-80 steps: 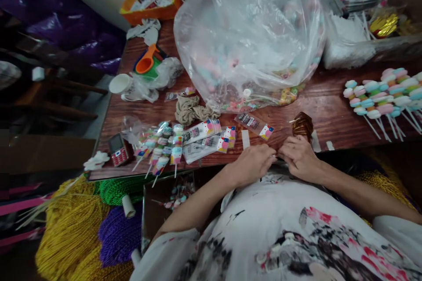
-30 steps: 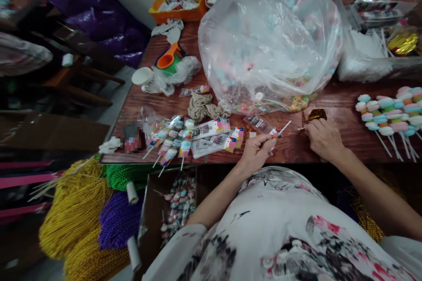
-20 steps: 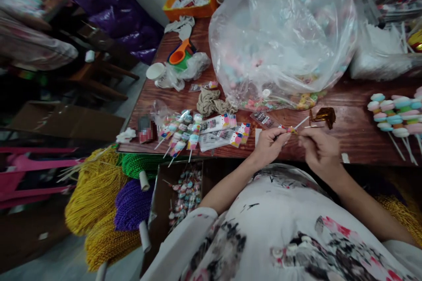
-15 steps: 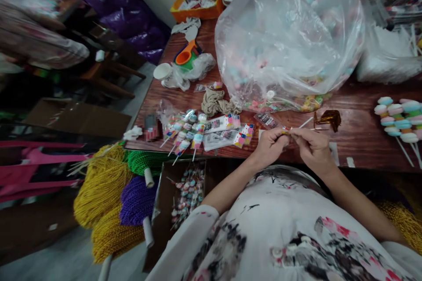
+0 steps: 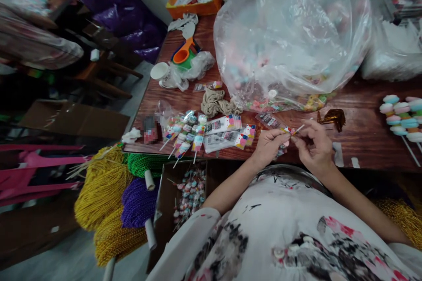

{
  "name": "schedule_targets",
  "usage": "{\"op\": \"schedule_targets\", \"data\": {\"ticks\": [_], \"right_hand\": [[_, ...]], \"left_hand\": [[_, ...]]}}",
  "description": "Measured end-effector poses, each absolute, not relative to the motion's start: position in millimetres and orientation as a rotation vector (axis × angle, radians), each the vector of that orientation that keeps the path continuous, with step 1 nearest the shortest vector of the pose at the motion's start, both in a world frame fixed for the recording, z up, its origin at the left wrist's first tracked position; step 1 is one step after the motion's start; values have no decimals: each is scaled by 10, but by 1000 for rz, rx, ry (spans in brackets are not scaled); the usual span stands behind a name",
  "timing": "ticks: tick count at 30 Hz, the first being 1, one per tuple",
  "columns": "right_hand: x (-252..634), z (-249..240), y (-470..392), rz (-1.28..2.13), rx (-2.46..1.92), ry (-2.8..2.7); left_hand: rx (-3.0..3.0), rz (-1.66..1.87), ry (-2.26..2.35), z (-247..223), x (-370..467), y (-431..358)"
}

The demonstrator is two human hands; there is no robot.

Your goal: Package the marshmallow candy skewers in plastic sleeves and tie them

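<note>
My left hand (image 5: 271, 145) pinches a wrapped marshmallow stick (image 5: 282, 149) by the gathered, colourful end of its bag. Its white stick (image 5: 299, 129) points up to the right. My right hand (image 5: 315, 145) is close beside it, thumb and fingers curled at the gathered end; whatever lies between those fingertips is too small to make out. Just beyond my right hand lies a bundle of gold twist ties (image 5: 332, 118). Left of my hands are flat printed bags (image 5: 224, 134) and several wrapped marshmallow sticks (image 5: 189, 134).
A large clear bag of marshmallows (image 5: 290, 39) fills the table's back. Unwrapped marshmallow sticks (image 5: 404, 116) lie at the right. A beige cloth (image 5: 216, 102), white cup (image 5: 160, 71) and orange basket (image 5: 196, 2) stand left. Below the edge is a cardboard box (image 5: 165, 193) of wrapped sticks.
My hands have drawn slightly apart, the right one lifting its fingers off the stick. More of the wrapped marshmallow stick and its colourful bag end now shows. The view has shifted slightly.
</note>
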State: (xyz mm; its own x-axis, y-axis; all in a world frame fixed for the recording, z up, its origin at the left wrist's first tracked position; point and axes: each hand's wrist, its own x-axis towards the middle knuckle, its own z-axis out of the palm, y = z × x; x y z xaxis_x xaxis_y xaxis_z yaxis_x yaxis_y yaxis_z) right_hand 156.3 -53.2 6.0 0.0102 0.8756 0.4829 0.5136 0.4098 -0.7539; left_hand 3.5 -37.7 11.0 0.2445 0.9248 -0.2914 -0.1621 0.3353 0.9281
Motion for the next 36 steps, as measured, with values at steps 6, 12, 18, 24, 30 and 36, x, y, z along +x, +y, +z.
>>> {"op": "schedule_targets", "data": {"ticks": [6, 12, 18, 24, 30, 36], "right_hand": [[1596, -2, -671, 683, -1317, -1470], [1639, 69, -647, 995, -1291, -1308], [1699, 65, -656, 909, -1284, -1429], [1826, -28, -584, 1403, -1179, -1293], [2063, 72, -491, 1380, -842, -2026], [2090, 375, -573, 120, -189, -2594]], "left_hand": [[1209, 1029, 1043, 130, 56, -376], [1536, 1104, 997, 123, 123, -407], [1773, 1122, 988, 106, 141, -431], [1698, 986, 973, 195, 118, -405], [1155, 428, 830, 241, 37, -397], [733, -7, 671, 230, -38, -390]]}}
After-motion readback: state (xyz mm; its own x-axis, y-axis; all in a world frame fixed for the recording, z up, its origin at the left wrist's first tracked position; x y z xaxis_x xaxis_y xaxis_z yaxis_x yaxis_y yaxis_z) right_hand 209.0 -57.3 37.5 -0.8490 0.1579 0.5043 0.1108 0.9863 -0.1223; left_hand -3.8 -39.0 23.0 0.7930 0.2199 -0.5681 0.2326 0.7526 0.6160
